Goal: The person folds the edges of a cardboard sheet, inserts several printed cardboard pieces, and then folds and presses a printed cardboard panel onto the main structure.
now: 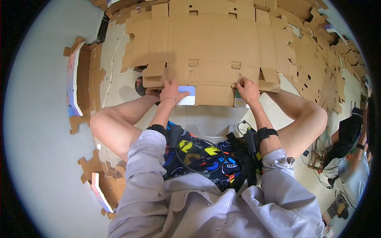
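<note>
A large flattened cardboard box [214, 41] lies in front of me, brown side up, with slots, small holes and crease lines. At its near left edge, my left hand [170, 93] bends its fingers over the cardboard. Its thumb lies on a flap with a blue and white print [189, 99]. My right hand [249, 90] is closed on the near right edge, fingers curled in a pinch. Below it shows a flap with a green and pale print [240, 101]. Raised side flaps [154, 75] stand beside each hand. The fingertips' undersides are hidden.
More cut cardboard sheets [317, 75] lie at the right and back. Two partly folded printed boxes stand at the left, one upright [74, 79], one lower down [102, 192]. A white cable [112, 59] runs along the floor. Another person [349, 166] sits at the right.
</note>
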`<state>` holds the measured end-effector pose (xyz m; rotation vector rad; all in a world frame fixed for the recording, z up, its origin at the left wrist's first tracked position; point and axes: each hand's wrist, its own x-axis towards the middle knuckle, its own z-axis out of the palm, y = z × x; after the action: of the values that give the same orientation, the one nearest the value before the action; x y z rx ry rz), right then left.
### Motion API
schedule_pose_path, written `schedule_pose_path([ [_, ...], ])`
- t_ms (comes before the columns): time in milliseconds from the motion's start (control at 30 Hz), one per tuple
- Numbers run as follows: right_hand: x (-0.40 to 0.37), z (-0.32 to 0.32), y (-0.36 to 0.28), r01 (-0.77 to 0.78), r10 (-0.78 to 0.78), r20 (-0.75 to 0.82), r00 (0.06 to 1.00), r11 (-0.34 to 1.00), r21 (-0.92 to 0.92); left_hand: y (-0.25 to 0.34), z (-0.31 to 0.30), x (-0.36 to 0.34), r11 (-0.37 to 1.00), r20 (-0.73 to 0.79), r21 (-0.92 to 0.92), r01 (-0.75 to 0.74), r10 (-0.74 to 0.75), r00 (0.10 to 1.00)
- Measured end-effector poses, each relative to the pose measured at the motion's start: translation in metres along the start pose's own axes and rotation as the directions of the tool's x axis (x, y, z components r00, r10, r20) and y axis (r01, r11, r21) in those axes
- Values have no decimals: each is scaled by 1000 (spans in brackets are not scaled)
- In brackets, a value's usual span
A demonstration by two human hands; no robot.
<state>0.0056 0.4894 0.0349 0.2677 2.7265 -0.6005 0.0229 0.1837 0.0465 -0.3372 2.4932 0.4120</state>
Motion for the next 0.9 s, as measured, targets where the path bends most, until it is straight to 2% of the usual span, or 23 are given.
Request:
schedule_pose_path([
  [167, 8, -9, -3, 116, -115, 62, 991, 993, -9, -9, -3, 11, 999, 64, -26, -27, 29, 998],
  [233, 23, -34, -17, 142, -142, -3, 990, 987, 68, -11, 1, 13, 998, 66, -53, -30, 33, 997],
  [333, 75, -42, -18, 172, -163, -57, 985, 965, 197, -10, 10, 7, 1000, 11, 3, -17, 17, 1000],
  [400, 127, -37, 7, 140, -151, 30, 988, 964, 226, -7, 20, 3, 998, -53, 55, 1, 2, 999],
  [467, 160, -48, 20, 67, -64, -80, 995, 997, 48, -5, 36, 2, 997, -129, 65, 32, -24, 991],
  [500, 170, -53, 26, 23, -16, -123, 992, 998, 56, -3, 39, 0, 998, -145, 57, 28, -19, 989],
  [533, 178, -58, 31, -21, 32, -166, 986, 997, 68, -2, 41, -4, 999, -160, 48, 26, -18, 987],
  [600, 183, -60, 39, -99, 158, -189, 969, 952, 289, -1, 39, -5, 999, -156, 42, 21, -14, 988],
  [700, 181, -61, 39, -157, 182, -297, 937, 982, 105, 1, 34, -1, 998, -83, 41, 37, -34, 996],
  [800, 162, -73, 16, -151, 129, -176, 976, 981, -118, 1, 30, -3, 998, -70, 59, 23, -19, 997],
  [900, 151, -49, 10, -115, 32, -305, 952, 959, -259, 13, 10, -15, 994, -96, 108, -17, 28, 995],
])
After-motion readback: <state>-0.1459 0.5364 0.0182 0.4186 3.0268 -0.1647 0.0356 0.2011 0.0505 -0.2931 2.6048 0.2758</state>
